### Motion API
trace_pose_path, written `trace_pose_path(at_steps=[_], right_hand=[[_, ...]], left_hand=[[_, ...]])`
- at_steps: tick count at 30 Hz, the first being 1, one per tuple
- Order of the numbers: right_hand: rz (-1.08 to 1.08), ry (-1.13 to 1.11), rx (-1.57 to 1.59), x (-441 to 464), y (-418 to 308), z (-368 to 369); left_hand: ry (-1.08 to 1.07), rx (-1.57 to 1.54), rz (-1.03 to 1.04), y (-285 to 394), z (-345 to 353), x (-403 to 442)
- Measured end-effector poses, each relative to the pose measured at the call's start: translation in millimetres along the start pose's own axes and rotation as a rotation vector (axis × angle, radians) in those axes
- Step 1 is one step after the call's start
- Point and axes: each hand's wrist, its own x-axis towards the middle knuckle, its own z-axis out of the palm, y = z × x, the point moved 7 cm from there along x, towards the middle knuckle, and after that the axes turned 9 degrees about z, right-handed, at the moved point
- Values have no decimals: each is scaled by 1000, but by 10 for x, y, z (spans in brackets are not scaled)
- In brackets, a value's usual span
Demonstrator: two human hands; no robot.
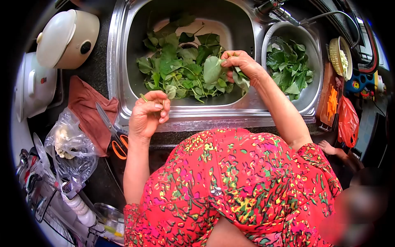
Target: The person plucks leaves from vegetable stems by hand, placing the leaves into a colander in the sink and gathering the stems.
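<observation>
Over the front right part of the large sink basin (138, 41), my right hand (240, 68) is closed on green leaves (212, 69), which hang on both sides of its fingers. My left hand (150, 113) is at the basin's front left edge, its fingers pinched round short green stem pieces (144, 98). Between and beyond the hands lies a loose heap of leafy greens (177, 61) in the basin. More leaves (290, 68) fill part of the smaller round basin (317, 61) on the right.
Left: a cream cooker (68, 39), a brown cloth (88, 111), orange-handled scissors (119, 144), a plastic bag (70, 148). Right: a faucet (284, 15), a cutting board (323, 105) with orange strips (332, 103), a yellow basket (340, 57), a red bag (348, 121). Another person's hand (328, 147) is at lower right.
</observation>
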Motion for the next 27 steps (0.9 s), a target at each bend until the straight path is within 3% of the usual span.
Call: trace_pose_path(at_steps=[3, 6, 9, 11, 15, 19, 23, 25, 27], right_hand=[[8, -202, 402, -47, 5, 99], [40, -253, 461, -56, 14, 97], [29, -153, 265, -69, 21, 169], [-114, 30, -37, -106, -9, 221], [-105, -46, -288, -206, 75, 651], [-302, -76, -484, -234, 19, 938], [-190, -101, -588, -247, 81, 1053], [-788, 153, -1030, -345, -24, 1198], [-747, 288, -1232, -132, 38, 1112]], left_hand=[[12, 31, -21, -30, 61, 84], [40, 144, -1, -43, 147, 155], [84, 338, -19, -71, 215, 198], [111, 468, -12, -122, 212, 245], [130, 535, 40, -206, 235, 276], [173, 590, 44, -168, 232, 222], [187, 664, 84, -128, 196, 123], [171, 684, 129, -97, 252, 65], [103, 515, 144, -44, 366, -34]])
